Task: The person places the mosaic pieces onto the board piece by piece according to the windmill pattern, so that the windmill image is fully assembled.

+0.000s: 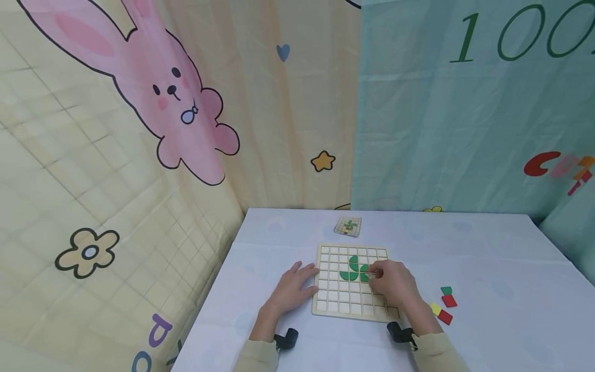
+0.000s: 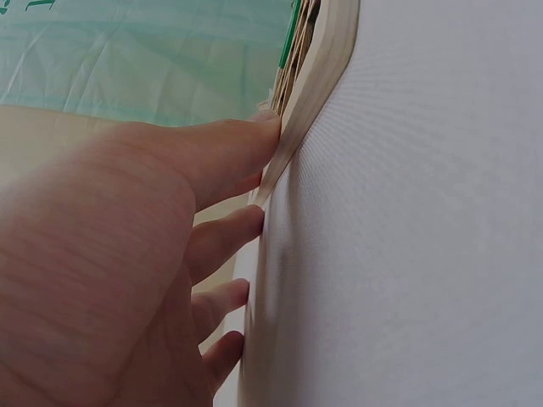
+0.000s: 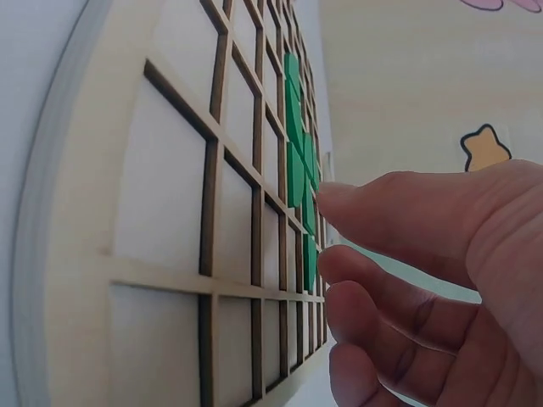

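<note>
A square wooden grid board [image 1: 339,298] lies on the white table, several green rounded tiles [image 1: 354,262] set in its cells. At its left edge, my left hand [image 1: 290,289] touches the rim with spread fingers; in the left wrist view the thumb and fingertips [image 2: 225,242] rest along the board's side. Over the right part of the board, my right hand [image 1: 395,281] has its bent fingers right at the green tiles. The right wrist view shows the thumb [image 3: 365,199] and index finger apart, their tips beside the green tiles [image 3: 294,174], with nothing visible in the gap.
Behind the board lies a small pattern card [image 1: 347,226] with a similar grid picture. Right of my right wrist are loose tiles: a green one [image 1: 446,290], a red one [image 1: 449,300], a yellow one [image 1: 435,309] and another red one [image 1: 444,316]. Printed curtains hang behind the table.
</note>
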Motion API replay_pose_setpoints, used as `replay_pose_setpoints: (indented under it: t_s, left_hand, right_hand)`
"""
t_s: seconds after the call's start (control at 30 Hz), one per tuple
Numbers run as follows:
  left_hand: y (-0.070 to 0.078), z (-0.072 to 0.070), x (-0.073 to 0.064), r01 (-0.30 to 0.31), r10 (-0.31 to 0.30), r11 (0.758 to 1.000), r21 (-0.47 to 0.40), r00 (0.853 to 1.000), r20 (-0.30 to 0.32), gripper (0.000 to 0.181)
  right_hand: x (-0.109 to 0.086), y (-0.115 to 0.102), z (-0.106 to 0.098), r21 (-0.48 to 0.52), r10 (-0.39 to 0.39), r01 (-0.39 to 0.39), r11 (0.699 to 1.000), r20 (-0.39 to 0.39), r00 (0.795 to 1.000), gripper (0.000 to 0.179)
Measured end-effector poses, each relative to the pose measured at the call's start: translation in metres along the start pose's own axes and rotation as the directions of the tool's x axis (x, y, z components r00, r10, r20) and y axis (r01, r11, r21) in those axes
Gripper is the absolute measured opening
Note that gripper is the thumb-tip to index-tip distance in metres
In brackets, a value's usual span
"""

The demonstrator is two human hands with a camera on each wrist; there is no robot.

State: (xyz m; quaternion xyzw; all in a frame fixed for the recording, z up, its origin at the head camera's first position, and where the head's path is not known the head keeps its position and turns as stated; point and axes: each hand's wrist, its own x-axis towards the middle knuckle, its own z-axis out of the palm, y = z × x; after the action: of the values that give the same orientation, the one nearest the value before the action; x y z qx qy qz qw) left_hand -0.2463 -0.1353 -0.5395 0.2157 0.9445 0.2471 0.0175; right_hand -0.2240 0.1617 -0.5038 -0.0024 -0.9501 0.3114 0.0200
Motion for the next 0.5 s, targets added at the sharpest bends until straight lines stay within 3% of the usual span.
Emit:
replay_pose_setpoints:
  t_s: [0.5]
  left_hand:
    - [0.001, 0.001, 0.0, -0.003, 0.002, 1.0, -0.007, 1.0, -0.011, 0.05]
  right_hand:
    - [-0.011, 0.026, -0.032, -0.01, 0.03, -0.03, 0.999, -0.032, 0.999, 0.028]
